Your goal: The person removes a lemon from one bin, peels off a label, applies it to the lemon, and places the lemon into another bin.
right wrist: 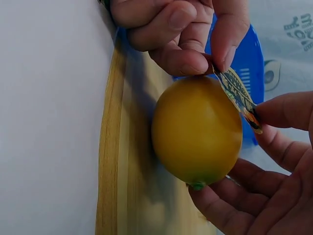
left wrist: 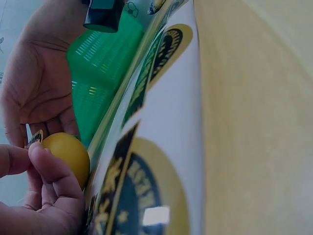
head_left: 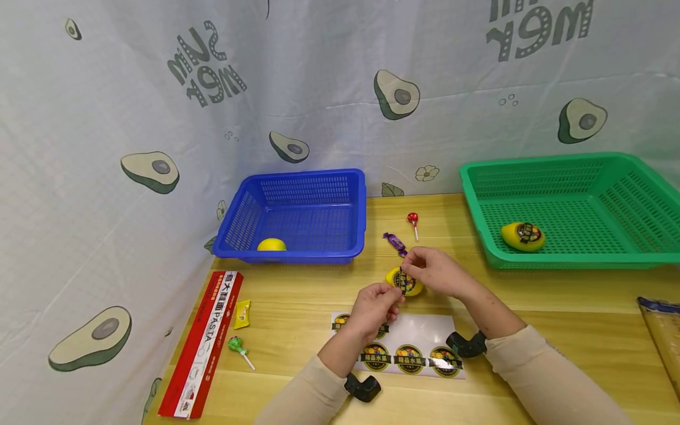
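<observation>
From the head camera we see a red box (head_left: 204,339) reading "PASTA" left of the sticker sheet (head_left: 405,345). Just beyond the sheet, our left hand (head_left: 373,308) and right hand (head_left: 435,271) hold a lemon (head_left: 405,282).

At the left wrist, left fingers (left wrist: 49,169) curl on the lemon (left wrist: 68,154).

At the right wrist, both hands pinch a sticker (right wrist: 239,98) against the lemon (right wrist: 195,132); its writing is unreadable.
</observation>
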`<state>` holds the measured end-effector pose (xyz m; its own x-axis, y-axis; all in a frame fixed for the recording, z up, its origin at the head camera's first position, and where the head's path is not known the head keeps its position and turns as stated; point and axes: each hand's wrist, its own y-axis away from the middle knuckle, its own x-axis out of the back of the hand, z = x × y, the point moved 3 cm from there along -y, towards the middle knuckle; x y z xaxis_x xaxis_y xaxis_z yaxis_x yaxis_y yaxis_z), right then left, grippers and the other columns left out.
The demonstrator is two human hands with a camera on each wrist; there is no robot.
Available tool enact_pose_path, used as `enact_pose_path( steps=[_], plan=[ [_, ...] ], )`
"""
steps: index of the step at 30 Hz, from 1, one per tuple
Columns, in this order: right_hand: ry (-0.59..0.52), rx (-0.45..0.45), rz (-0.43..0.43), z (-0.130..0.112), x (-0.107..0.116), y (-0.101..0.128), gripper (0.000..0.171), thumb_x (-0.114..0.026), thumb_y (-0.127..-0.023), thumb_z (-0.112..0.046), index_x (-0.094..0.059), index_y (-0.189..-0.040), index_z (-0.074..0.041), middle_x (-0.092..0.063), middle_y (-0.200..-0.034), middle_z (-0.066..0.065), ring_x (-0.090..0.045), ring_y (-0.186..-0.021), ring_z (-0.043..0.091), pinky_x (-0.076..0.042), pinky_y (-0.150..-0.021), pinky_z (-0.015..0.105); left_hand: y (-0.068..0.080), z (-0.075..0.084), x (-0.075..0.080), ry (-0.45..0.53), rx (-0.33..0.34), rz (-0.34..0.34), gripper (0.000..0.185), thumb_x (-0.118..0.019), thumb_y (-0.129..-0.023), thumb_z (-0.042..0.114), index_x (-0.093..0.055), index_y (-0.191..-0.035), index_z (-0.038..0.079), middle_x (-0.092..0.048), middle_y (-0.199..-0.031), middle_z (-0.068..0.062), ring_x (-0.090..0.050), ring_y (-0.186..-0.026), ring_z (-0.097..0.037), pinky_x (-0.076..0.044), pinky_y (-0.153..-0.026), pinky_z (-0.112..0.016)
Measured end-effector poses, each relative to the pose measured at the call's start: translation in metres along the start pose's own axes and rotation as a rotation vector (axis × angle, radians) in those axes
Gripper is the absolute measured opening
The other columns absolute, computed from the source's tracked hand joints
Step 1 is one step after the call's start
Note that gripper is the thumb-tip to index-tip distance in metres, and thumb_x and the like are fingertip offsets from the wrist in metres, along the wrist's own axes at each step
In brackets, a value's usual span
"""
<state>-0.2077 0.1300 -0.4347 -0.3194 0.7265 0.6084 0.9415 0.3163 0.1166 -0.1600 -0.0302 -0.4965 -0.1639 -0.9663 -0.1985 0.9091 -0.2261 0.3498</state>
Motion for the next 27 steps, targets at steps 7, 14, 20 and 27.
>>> enact_pose_path(
  steps=[7, 14, 20, 27],
  plan=[
    [-0.01, -0.012, 0.001, 0.0041, -0.0014, -0.0011, 0.014, -0.062, -0.101, -0.019, -0.066, -0.098, -0.005, -0.067, -0.093, 0.008, -0.054, -0.08, 0.019, -0.045, -0.069, 0.031, -0.0021, -0.0017, 0.0009, 0.039, 0.004, 0.017, 0.013, -0.065, -0.098, 0.012, -0.066, -0.087, 0.005, -0.071, -0.082, -0.003, -0.063, -0.066, -0.006, -0.055, -0.061, -0.019],
    [0.006, -0.018, 0.008, 0.0062, -0.0015, -0.0036, 0.013, -0.062, -0.1, -0.019, -0.066, -0.096, -0.007, -0.067, -0.09, 0.006, -0.055, -0.078, 0.019, -0.045, -0.068, 0.031, -0.0035, -0.0023, 0.0008, 0.084, 0.0, 0.024, 0.013, -0.066, -0.096, 0.01, -0.067, -0.086, 0.003, -0.075, -0.087, -0.008, -0.068, -0.069, -0.008, -0.059, -0.066, -0.021],
    [0.015, -0.025, 0.004, 0.0065, -0.0016, -0.0041, 0.013, -0.061, -0.101, -0.018, -0.066, -0.096, -0.008, -0.067, -0.089, 0.006, -0.054, -0.076, 0.019, -0.044, -0.066, 0.031, -0.0045, -0.0029, 0.0001, 0.082, -0.002, 0.038, 0.012, -0.067, -0.096, 0.009, -0.068, -0.086, 0.002, -0.076, -0.088, -0.012, -0.068, -0.068, -0.008, -0.059, -0.065, -0.022],
    [0.029, -0.023, 0.018, 0.0061, -0.0014, -0.0028, 0.013, -0.062, -0.101, -0.019, -0.066, -0.094, -0.008, -0.068, -0.088, 0.005, -0.054, -0.075, 0.018, -0.044, -0.065, 0.029, -0.005, -0.0023, -0.0019, 0.095, -0.016, 0.049, 0.011, -0.068, -0.095, 0.006, -0.069, -0.09, -0.003, -0.076, -0.087, -0.014, -0.068, -0.066, -0.007, -0.059, -0.063, -0.021]
  ],
)
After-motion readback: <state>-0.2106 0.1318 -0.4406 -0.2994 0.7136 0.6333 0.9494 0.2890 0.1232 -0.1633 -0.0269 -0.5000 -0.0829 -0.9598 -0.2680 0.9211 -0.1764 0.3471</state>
